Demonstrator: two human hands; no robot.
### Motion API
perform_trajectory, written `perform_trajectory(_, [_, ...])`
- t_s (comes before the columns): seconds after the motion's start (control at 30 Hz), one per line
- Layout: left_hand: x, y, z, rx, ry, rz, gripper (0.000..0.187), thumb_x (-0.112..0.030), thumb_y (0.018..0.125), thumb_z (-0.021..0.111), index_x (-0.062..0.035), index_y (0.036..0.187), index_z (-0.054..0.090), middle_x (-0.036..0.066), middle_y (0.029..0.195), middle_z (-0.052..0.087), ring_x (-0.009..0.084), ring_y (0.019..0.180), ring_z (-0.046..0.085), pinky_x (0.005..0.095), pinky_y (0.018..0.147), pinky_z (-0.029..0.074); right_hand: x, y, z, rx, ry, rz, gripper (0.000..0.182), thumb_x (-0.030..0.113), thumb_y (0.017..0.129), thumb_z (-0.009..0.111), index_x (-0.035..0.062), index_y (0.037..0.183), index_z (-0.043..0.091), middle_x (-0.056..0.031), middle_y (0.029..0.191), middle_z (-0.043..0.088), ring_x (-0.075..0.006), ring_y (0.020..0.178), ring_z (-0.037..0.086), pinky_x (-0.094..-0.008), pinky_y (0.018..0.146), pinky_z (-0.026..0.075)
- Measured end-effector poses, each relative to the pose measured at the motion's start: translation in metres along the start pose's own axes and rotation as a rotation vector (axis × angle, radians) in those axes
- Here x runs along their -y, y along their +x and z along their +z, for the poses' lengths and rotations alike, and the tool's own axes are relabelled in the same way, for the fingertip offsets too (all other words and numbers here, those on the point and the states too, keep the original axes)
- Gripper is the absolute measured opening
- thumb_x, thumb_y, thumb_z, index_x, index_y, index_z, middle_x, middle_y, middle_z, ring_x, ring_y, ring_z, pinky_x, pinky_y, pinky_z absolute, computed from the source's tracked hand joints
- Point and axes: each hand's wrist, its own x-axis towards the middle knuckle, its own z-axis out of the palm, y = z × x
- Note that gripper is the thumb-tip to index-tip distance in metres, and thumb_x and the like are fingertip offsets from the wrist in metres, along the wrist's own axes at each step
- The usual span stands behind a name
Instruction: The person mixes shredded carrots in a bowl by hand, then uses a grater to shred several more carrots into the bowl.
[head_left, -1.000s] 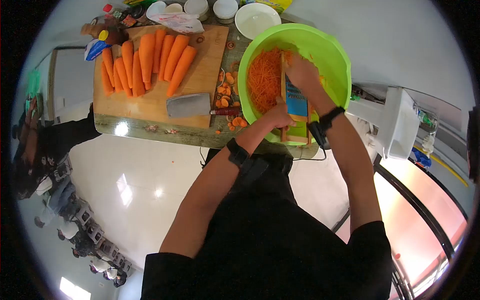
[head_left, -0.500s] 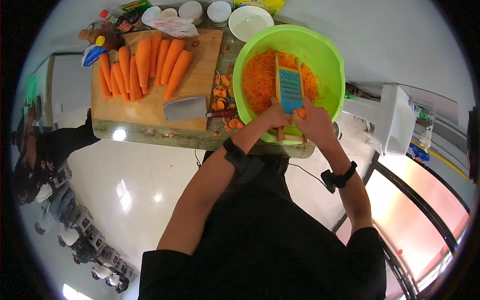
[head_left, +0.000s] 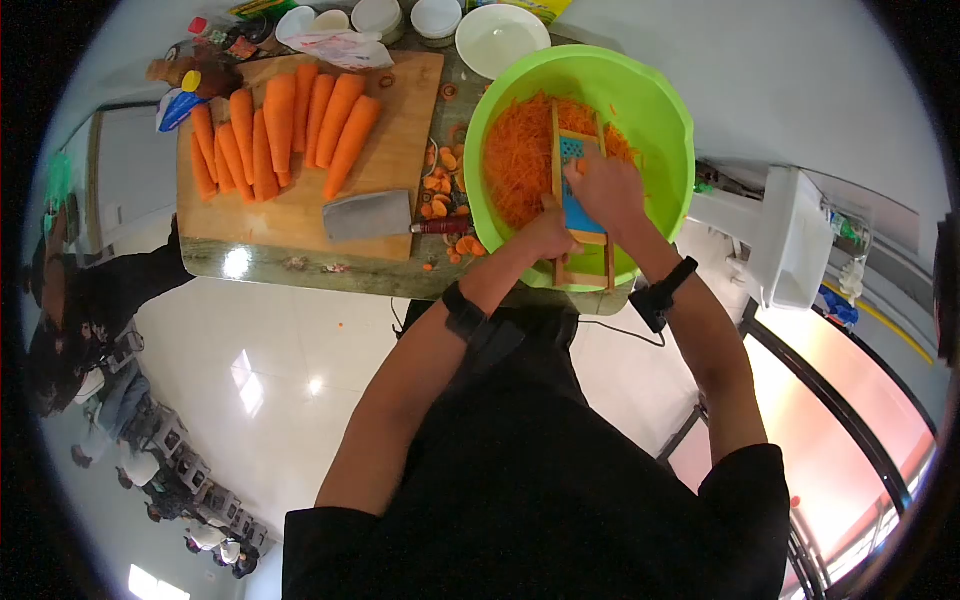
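The right hand [head_left: 603, 187] has slid up the grater [head_left: 579, 200].

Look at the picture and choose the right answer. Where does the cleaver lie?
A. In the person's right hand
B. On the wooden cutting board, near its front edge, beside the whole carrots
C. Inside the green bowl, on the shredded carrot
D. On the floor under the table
B: the cleaver lies flat on the cutting board, in front of the row of whole carrots; neither hand holds it, and both work at the grater in the green bowl.
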Motion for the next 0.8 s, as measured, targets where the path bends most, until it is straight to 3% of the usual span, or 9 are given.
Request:
perform_trajectory(0.07, [0.007, 0.0, -0.003, 0.003, 0.023, 0.026, 0.049, -0.004, 0.079, 0.074, 0.0008, 0.123, 0.053, 0.012, 0.094, 0.066, 0.0187, 0.061, 0.063, 0.033, 0.052, 0.052, -0.006, 0.02, 0.01, -0.027, -0.017, -0.025, 0.039, 0.039, 0.091, 0.056, 0.0016, 0.103, 0.057, -0.0209, 0.067, 0.065, -0.0397, 0.064, 0.067, -0.0514, 0.06, 0.055])
perform_trajectory(0.13, [0.015, 0.012, 0.001, -0.053, 0.007, -0.158, 0.046, -0.005, 0.078, 0.076, 0.0013, 0.119, 0.056, 0.012, 0.095, 0.067, 0.0193, 0.061, 0.064, 0.0328, 0.053, 0.053, -0.012, 0.033, 0.021, -0.052, -0.035, -0.037, 0.04, 0.039, 0.091, 0.056, 0.0013, 0.105, 0.056, -0.0209, 0.068, 0.065, -0.0399, 0.065, 0.067, -0.0524, 0.061, 0.055])
perform_trajectory(0.37, [0.009, 0.007, 0.004, -0.088, 0.042, -0.127, 0.048, -0.007, 0.078, 0.077, 0.0051, 0.119, 0.055, 0.015, 0.097, 0.067, 0.0208, 0.064, 0.066, 0.0336, 0.053, 0.054, -0.018, 0.093, 0.049, -0.055, -0.03, -0.039, 0.044, 0.041, 0.092, 0.054, 0.0004, 0.108, 0.056, -0.0228, 0.078, 0.068, -0.0407, 0.073, 0.068, -0.0536, 0.067, 0.054])
perform_trajectory(0.43, [-0.01, -0.005, 0.007, -0.259, 0.095, -0.194, 0.049, -0.008, 0.079, 0.076, 0.0068, 0.12, 0.053, 0.016, 0.094, 0.066, 0.0213, 0.064, 0.065, 0.0346, 0.052, 0.053, -0.018, 0.096, 0.045, -0.028, -0.014, -0.032, 0.045, 0.042, 0.093, 0.053, 0.0005, 0.111, 0.055, -0.0234, 0.079, 0.068, -0.041, 0.074, 0.068, -0.0533, 0.067, 0.054])
perform_trajectory(0.53, [0.003, 0.004, 0.006, -0.18, 0.032, -0.101, 0.052, -0.009, 0.079, 0.076, 0.0071, 0.122, 0.051, 0.016, 0.094, 0.065, 0.0214, 0.063, 0.064, 0.0344, 0.051, 0.053, -0.025, 0.071, 0.026, -0.088, 0.077, 0.141, 0.047, 0.045, 0.094, 0.052, 0.0006, 0.108, 0.054, -0.0251, 0.082, 0.068, -0.0429, 0.078, 0.068, -0.0552, 0.068, 0.053])
perform_trajectory(0.63, [0.01, 0.008, 0.002, -0.024, 0.079, 0.007, 0.051, -0.007, 0.079, 0.075, 0.0036, 0.123, 0.052, 0.014, 0.094, 0.065, 0.0207, 0.061, 0.063, 0.0339, 0.051, 0.052, -0.058, 0.036, 0.0, -0.219, 0.484, 0.237, 0.043, 0.047, 0.094, 0.051, 0.0048, 0.098, 0.054, -0.0161, 0.071, 0.065, -0.0329, 0.064, 0.066, -0.0454, 0.056, 0.05])
perform_trajectory(0.7, [0.015, 0.01, 0.0, 0.003, 0.069, -0.018, 0.053, -0.006, 0.078, 0.075, 0.0014, 0.125, 0.053, 0.012, 0.096, 0.065, 0.02, 0.063, 0.063, 0.0337, 0.051, 0.052, -0.091, 0.008, -0.005, 0.318, 1.595, 0.551, 0.037, 0.047, 0.094, 0.05, 0.0107, 0.09, 0.053, -0.0033, 0.061, 0.052, -0.0169, 0.052, 0.054, -0.0315, 0.048, 0.041])
perform_trajectory(0.73, [0.013, 0.011, -0.001, 0.015, 0.059, -0.044, 0.055, -0.004, 0.077, 0.075, -0.0008, 0.127, 0.054, 0.011, 0.097, 0.066, 0.0193, 0.064, 0.063, 0.0334, 0.051, 0.052, -0.068, -0.011, -0.024, 0.279, 1.737, 0.651, 0.033, 0.045, 0.096, 0.046, 0.0145, 0.087, 0.054, 0.0038, 0.058, 0.038, -0.0083, 0.048, 0.037, -0.0233, 0.046, 0.03])
perform_trajectory(0.8, [0.011, 0.012, -0.001, -0.003, 0.07, -0.034, 0.054, -0.003, 0.076, 0.074, -0.0026, 0.127, 0.055, 0.009, 0.099, 0.066, 0.0185, 0.068, 0.064, 0.0326, 0.055, 0.054, -0.066, -0.034, -0.029, 0.307, 1.892, 0.595, 0.033, 0.045, 0.097, 0.043, 0.0149, 0.091, 0.054, 0.0036, 0.059, 0.037, -0.0088, 0.048, 0.035, -0.024, 0.046, 0.028])
